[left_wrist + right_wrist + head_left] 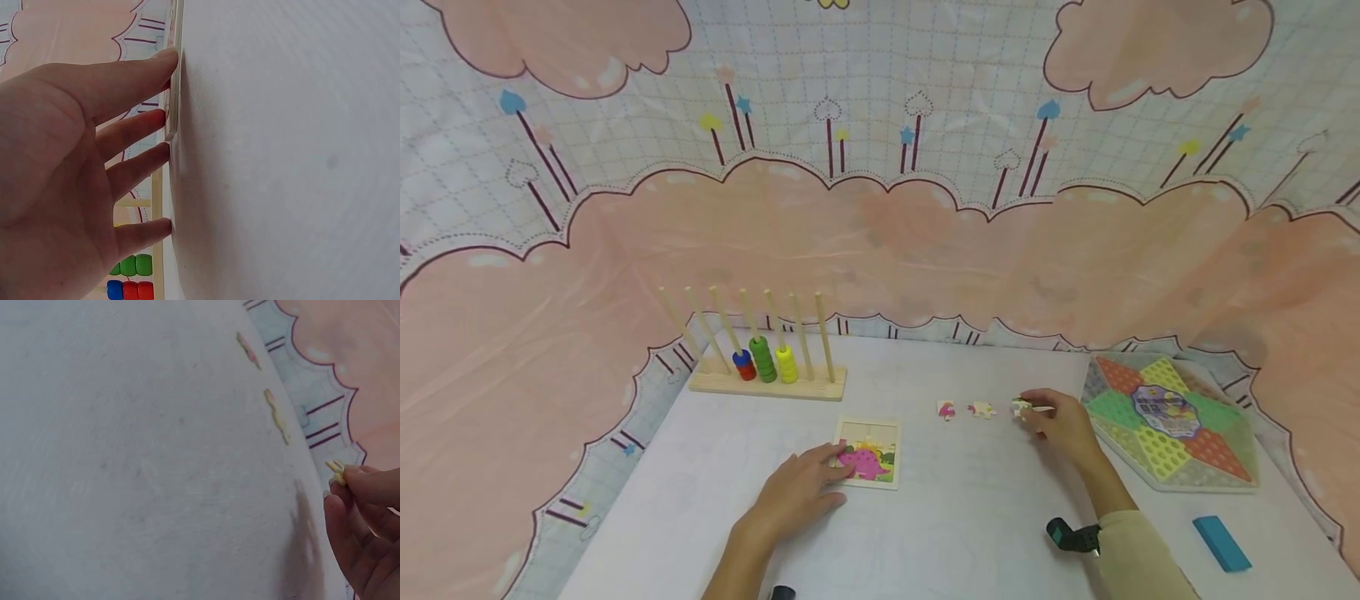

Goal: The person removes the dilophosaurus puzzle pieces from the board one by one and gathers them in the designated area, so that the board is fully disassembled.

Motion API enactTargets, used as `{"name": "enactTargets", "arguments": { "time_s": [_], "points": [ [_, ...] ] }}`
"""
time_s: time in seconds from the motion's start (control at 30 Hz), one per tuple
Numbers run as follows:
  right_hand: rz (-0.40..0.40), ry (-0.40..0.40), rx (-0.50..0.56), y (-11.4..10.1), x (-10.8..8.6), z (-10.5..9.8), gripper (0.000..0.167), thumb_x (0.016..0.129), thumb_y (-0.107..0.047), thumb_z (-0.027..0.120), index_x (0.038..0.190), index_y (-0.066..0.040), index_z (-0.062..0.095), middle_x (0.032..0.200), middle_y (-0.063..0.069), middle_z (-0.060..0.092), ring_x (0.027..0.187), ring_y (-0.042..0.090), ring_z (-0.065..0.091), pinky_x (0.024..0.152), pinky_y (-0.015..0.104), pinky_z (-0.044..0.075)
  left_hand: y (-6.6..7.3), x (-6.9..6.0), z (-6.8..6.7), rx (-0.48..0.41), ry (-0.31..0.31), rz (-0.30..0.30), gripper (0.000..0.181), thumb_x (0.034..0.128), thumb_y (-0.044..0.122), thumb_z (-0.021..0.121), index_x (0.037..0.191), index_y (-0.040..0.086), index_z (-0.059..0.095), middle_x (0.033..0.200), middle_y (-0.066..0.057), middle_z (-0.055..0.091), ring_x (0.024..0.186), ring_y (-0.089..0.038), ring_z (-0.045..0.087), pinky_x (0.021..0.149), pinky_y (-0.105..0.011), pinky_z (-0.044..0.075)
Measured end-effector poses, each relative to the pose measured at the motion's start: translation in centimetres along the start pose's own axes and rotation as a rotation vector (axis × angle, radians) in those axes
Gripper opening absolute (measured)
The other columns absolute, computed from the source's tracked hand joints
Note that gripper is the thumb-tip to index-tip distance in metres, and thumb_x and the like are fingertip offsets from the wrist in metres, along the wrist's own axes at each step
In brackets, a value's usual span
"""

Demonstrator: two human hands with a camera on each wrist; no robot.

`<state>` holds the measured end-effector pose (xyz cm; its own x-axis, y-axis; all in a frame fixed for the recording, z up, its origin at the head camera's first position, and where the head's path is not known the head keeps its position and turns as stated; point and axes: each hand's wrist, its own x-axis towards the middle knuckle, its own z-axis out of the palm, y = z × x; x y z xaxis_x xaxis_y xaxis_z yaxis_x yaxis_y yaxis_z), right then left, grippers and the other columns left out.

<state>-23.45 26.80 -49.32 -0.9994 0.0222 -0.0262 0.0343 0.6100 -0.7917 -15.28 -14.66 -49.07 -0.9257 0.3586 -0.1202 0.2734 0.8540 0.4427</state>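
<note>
My left hand (pixel 801 492) rests with spread, fairly straight fingers on the left edge of a framed jigsaw puzzle (pixel 868 462) showing a pink dinosaur. The upper part of its tray is bare wood. In the left wrist view, the thumb and a finger touch the frame's edge (pixel 174 94). My right hand (pixel 1063 423) pinches a small puzzle piece (pixel 337 470) between thumb and fingertips, above the table in the right wrist view. To its left lie two loose pieces, a pink-and-white one (pixel 946 409) and a pale yellow one (pixel 981 410).
A wooden peg abacus (pixel 767 385) with coloured beads stands at the back left. On the right lies a patterned many-sided board (pixel 1168 421), with a blue block (pixel 1222 543) in front of it. A printed curtain (pixel 880 250) hangs behind the white table (pixel 955 517).
</note>
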Motion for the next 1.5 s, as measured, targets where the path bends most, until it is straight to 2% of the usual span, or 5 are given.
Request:
{"name": "enactTargets", "arguments": {
  "time_s": [0.47,0.73,0.9,1.03,1.5],
  "points": [
    [0.055,0.036,-0.017,2.0,0.9,1.4,0.029,0.094,-0.005,0.066,0.123,0.000,0.067,0.115,0.024,0.071,0.074,0.009,0.064,0.057,0.021,0.056,-0.1,0.0,0.1,-0.005,-0.005,-0.016,0.043,0.0894,0.028,0.078,0.131,0.021,0.070,0.157,-0.003,0.052,0.149,-0.033,0.045,0.117,-0.071,0.033],
    [0.050,0.061,-0.055,1.6,1.0,1.7,0.027,0.093,-0.006,0.069,0.119,0.001,0.068,0.105,0.022,0.072,0.067,0.010,0.062,0.054,0.021,0.053,0.0,-0.1,0.0,-0.006,0.000,-0.015,0.043,0.0892,0.028,0.078,0.131,0.021,0.071,0.156,-0.003,0.053,0.149,-0.033,0.045,0.118,-0.071,0.033],
    [0.093,0.077,-0.096,0.9,0.7,1.8,0.022,0.093,-0.007,0.068,0.113,0.000,0.068,0.106,0.020,0.072,0.070,0.011,0.063,0.056,0.022,0.053,0.0,-0.1,0.0,-0.007,0.000,-0.011,0.043,0.0891,0.028,0.078,0.130,0.021,0.071,0.156,-0.003,0.053,0.149,-0.033,0.045,0.117,-0.071,0.033],
    [0.120,0.065,-0.131,0.6,0.6,1.8,0.021,0.093,-0.009,0.068,0.111,0.002,0.071,0.095,0.018,0.075,0.066,0.013,0.062,0.056,0.024,0.050,0.0,-0.1,0.0,-0.008,0.001,-0.011,0.042,0.0890,0.027,0.078,0.130,0.020,0.071,0.156,-0.003,0.053,0.148,-0.034,0.045,0.117,-0.071,0.033],
    [0.091,0.096,-0.218,1.1,0.7,1.8,0.022,0.091,-0.014,0.072,0.108,-0.001,0.075,0.098,0.018,0.074,0.088,0.026,0.066,0.066,0.026,0.046,0.2,-0.2,-0.1,-0.010,0.009,-0.011,0.042,0.0887,0.026,0.079,0.130,0.020,0.072,0.156,-0.004,0.053,0.148,-0.034,0.045,0.117,-0.072,0.033]
  ]
}}
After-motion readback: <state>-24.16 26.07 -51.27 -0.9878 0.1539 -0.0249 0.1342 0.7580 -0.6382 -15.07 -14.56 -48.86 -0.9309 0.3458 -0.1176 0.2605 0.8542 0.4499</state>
